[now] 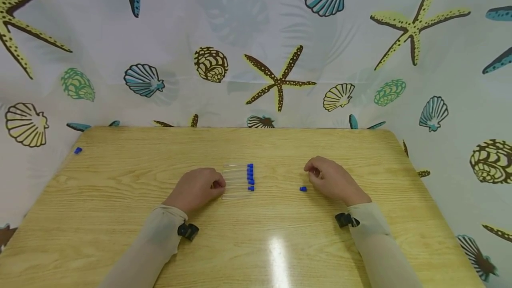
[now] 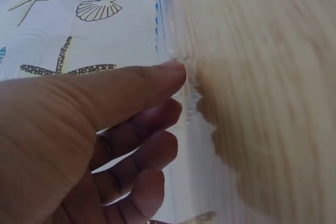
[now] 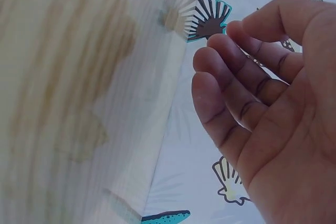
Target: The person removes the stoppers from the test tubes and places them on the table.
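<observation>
Several clear test tubes (image 1: 236, 181) lie side by side on the table, most with blue caps (image 1: 250, 172) at their right ends. The one nearest the person shows no cap. My left hand (image 1: 200, 186) is at the tubes' left ends; in the left wrist view its thumb (image 2: 170, 76) and index finger pinch the end of a clear tube (image 2: 180, 40), with the other fingers curled below. My right hand (image 1: 330, 180) hovers to the right, fingers loosely bent and holding nothing. A loose blue cap (image 1: 303, 189) lies just left of it.
Another blue cap (image 1: 78, 150) lies at the far left edge of the wooden table (image 1: 120, 168). A cloth (image 1: 180, 21) printed with shells and starfish hangs behind the table and along its sides. Both wrists carry small black cameras (image 1: 188, 231).
</observation>
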`<action>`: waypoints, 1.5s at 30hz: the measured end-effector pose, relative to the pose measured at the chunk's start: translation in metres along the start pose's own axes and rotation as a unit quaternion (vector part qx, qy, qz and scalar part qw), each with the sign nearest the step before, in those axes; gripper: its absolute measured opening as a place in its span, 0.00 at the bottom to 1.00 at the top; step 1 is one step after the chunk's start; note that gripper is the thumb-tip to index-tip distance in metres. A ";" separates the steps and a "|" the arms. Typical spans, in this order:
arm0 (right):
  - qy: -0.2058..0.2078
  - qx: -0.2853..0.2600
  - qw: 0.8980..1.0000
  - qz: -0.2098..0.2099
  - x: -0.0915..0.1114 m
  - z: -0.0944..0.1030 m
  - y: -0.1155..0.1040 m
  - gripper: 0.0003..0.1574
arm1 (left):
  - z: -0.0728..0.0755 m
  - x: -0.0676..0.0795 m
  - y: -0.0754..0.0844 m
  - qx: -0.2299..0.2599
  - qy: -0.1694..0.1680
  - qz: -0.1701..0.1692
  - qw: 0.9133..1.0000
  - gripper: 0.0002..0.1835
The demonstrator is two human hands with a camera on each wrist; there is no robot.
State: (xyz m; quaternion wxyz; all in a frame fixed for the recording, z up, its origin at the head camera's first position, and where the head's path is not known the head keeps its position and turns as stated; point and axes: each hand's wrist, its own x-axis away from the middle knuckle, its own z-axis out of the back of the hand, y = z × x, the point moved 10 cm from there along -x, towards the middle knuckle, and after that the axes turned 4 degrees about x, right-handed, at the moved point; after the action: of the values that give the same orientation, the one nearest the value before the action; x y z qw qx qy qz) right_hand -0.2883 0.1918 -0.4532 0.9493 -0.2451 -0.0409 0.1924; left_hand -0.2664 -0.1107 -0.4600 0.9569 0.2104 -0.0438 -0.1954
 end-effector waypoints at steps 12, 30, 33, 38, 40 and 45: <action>-0.010 0.007 1.000 0.012 -0.001 -0.004 -0.001 0.10 | -0.003 0.000 -0.003 0.000 -0.001 -0.006 1.000 0.03; 0.015 -0.005 0.999 0.032 0.002 0.010 -0.012 0.11 | 0.047 0.011 0.022 0.059 0.085 -0.020 0.994 0.06; 0.022 -0.007 0.999 0.047 0.001 0.014 -0.022 0.11 | 0.061 0.014 0.033 0.078 0.106 -0.041 0.990 0.03; 0.037 -0.031 0.994 0.094 0.000 0.021 -0.046 0.09 | 0.076 0.017 0.047 0.103 0.126 -0.075 0.984 0.01; 0.047 -0.054 0.990 0.119 0.000 0.025 -0.056 0.08 | 0.080 0.017 0.052 0.110 0.130 -0.091 0.981 0.02; 0.079 -0.110 0.973 0.189 0.000 0.037 -0.083 0.16 | 0.088 0.019 0.065 0.128 0.149 -0.146 0.970 0.03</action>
State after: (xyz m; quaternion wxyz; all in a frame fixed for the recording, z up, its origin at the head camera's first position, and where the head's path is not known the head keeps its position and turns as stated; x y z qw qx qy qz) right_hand -0.2658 0.1415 -0.3805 0.8634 -0.3655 0.0604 0.3426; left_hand -0.2399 -0.0975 -0.3526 0.8789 0.3618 0.1060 -0.2922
